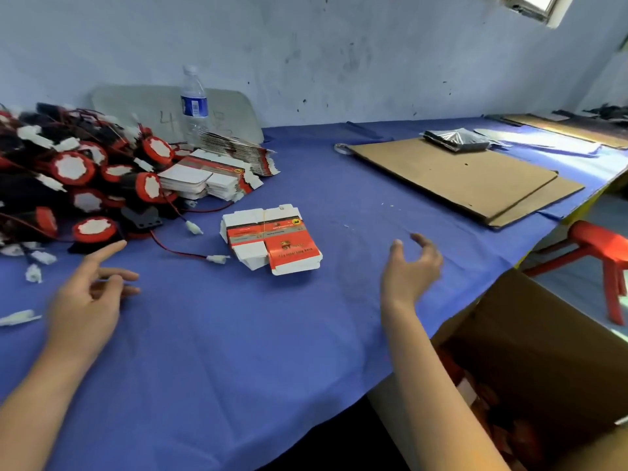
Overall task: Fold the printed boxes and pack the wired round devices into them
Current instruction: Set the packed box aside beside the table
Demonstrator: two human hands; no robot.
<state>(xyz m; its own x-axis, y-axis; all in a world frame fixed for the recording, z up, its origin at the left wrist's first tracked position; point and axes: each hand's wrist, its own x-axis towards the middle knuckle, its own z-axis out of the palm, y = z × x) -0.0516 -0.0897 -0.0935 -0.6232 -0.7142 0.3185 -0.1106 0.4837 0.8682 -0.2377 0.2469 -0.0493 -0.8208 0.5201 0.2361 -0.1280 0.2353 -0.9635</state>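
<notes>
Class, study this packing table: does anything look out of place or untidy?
Small white plugs lie scattered on the cloth at the left, apart from the tangled heap of round devices. Nothing looks broken.

**Open cloth in the middle, clutter on both sides**

The table (pixel 238 351) has a wide bare stretch of blue cloth across its near side and centre, broken only by a small stack of flat boxes (pixel 272 237). On the left, a pile of round devices (pixel 68 171) spills wired plugs (pixel 217 259) onto the cloth. More box stacks (pixel 204 180) and a bottle (pixel 193 103) stand behind. Cardboard sheets (pixel 458 178) cover the far right, and an open carton (pixel 543 334) stands at the near right edge.
</notes>
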